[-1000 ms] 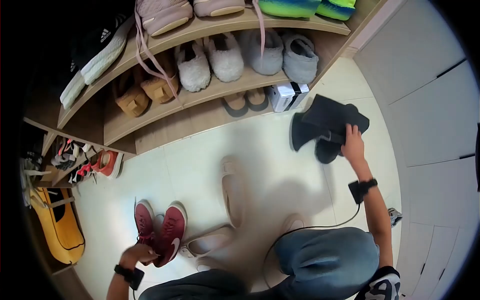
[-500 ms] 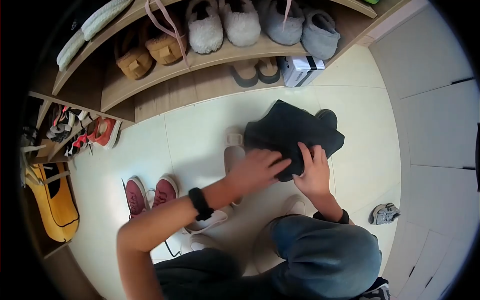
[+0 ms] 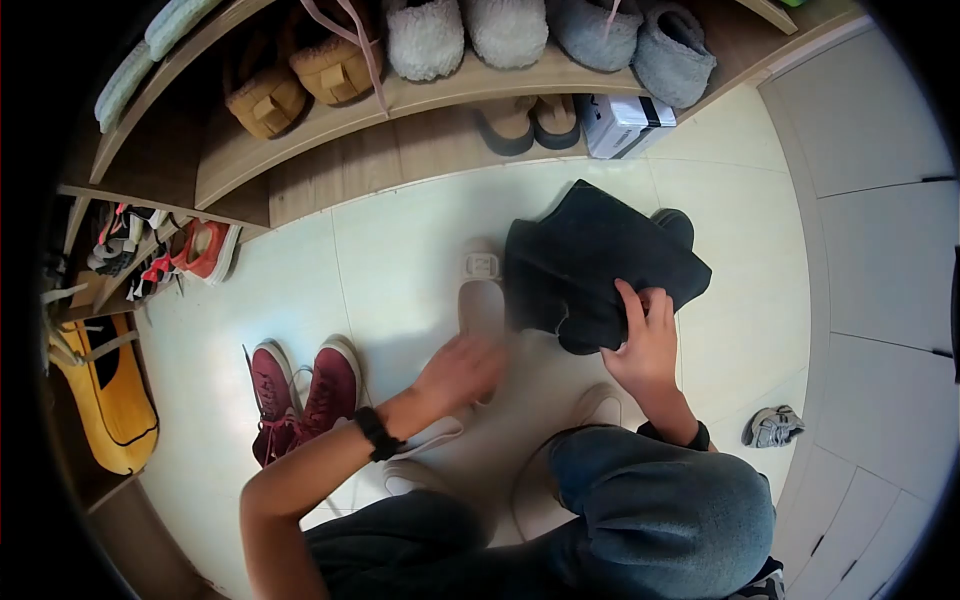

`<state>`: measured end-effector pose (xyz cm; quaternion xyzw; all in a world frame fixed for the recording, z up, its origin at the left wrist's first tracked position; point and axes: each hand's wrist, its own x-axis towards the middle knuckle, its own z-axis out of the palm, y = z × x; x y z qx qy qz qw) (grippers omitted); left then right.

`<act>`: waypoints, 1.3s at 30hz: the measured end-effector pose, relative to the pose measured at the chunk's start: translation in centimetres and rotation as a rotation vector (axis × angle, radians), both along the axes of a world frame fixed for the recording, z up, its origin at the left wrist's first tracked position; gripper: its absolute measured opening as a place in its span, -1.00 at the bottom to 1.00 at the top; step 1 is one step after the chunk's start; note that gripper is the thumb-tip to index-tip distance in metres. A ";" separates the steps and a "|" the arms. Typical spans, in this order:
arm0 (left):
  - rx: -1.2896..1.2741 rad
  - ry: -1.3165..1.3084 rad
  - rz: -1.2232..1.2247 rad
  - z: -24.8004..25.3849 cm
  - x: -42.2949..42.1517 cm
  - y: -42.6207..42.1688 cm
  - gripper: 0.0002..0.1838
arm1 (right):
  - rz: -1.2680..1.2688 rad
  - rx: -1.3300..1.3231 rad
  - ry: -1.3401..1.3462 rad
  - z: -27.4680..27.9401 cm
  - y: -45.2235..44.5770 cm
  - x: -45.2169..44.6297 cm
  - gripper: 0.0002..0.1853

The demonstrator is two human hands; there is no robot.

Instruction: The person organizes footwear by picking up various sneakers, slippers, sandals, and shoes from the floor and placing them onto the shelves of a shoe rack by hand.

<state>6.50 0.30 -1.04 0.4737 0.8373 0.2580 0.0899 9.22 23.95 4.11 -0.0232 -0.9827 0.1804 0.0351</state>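
- Head view, right of centre: I am watching the right hand point(image 3: 643, 340), partly closed, its fingers lying over the black boots point(image 3: 600, 265) and its thumb bending at their near edge; it is apparently gripping the loose upper, which I judge to be steadying the limp material
- Head view, centre: the left hand point(image 3: 465, 370) is overlapping the beige flat point(image 3: 482, 300) in my line of sight; blur is hiding the fingers, so I cannot tell how far they are opening or whether they are touching the shoe, and nothing is showing in their hold
- The black boots are lying on the floor point(image 3: 400, 215), just beside the beige flat; their shafts are flopping sideways, probably because they are too soft to be standing unaided
- To the left, the red sneakers point(image 3: 335, 385) are standing side by side, toes pointing toward the shelf point(image 3: 320, 165), presumably so that the pair is staying together
- Beyond the boots, the white box point(image 3: 622, 125) is standing beside the tan slippers point(image 3: 508, 125), low under the shelf
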 end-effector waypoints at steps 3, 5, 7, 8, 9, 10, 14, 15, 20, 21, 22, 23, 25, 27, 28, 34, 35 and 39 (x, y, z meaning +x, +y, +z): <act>0.160 0.070 0.126 2.3 -2.2 4.3 -0.57 | 0.004 0.015 -0.009 0.1 -0.1 0.0 -0.25; 0.271 0.109 0.129 2.2 -3.1 5.6 -0.54 | -0.001 0.019 -0.027 0.2 -0.1 -0.1 -0.25; 0.242 0.086 -0.011 1.2 -3.5 6.3 -0.60 | 0.001 0.019 -0.018 -0.1 0.0 0.0 -0.25; 0.243 0.085 -0.011 1.0 -3.5 6.2 -0.60 | 0.003 0.015 -0.010 -0.1 0.1 0.0 -0.24; 0.235 0.125 -0.040 0.9 -3.5 5.9 -0.64 | 0.002 0.015 -0.012 -0.1 0.1 0.0 -0.24; 0.226 0.164 -0.070 0.8 -3.5 5.5 -0.68 | 0.009 0.013 -0.023 0.0 0.1 0.1 -0.24; 0.193 0.241 -0.163 0.3 -2.9 3.2 -0.71 | 0.014 -0.006 -0.039 0.0 0.2 0.0 -0.25; 0.195 0.199 -0.154 -0.3 -2.5 2.7 -0.72 | 0.012 -0.011 -0.042 -0.1 0.2 0.0 -0.25; 0.104 -0.039 -0.222 -2.9 1.2 1.9 -0.74 | 0.018 -0.014 -0.012 -0.1 0.2 -0.1 -0.28; 0.064 -0.191 -0.219 -2.8 1.8 2.4 -0.70 | 0.015 -0.016 -0.014 -0.2 0.3 0.0 -0.28; 0.023 -0.341 -0.215 -2.7 2.3 2.8 -0.66 | 0.020 -0.021 0.006 -0.2 0.4 0.1 -0.28; 0.021 -0.341 -0.218 -2.4 2.8 3.5 -0.66 | 0.024 -0.025 0.028 -0.3 0.5 0.1 -0.29; 0.115 -0.190 -0.148 -1.4 3.2 4.8 -0.51 | 0.034 -0.038 0.034 -0.5 1.0 0.4 -0.29; 0.069 -0.326 -0.180 -0.9 3.3 4.9 -0.44 | 0.044 -0.048 0.036 -0.3 1.6 1.0 -0.28; 0.016 -0.468 -0.206 -0.5 3.2 4.9 -0.37 | 0.082 -0.062 0.012 -0.1 2.0 1.3 -0.28; 0.072 -1.290 0.117 -0.6 2.5 4.4 -0.54 | 0.106 -0.301 -0.215 2.5 5.7 2.6 -0.24; 0.071 -1.289 0.112 -1.0 2.6 4.6 -0.54 | 0.048 -0.376 -0.242 2.7 6.4 2.6 -0.22; 0.356 -1.708 0.389 -1.6 2.9 6.0 -0.52 | 0.007 -0.150 -0.114 1.7 6.8 1.2 -0.25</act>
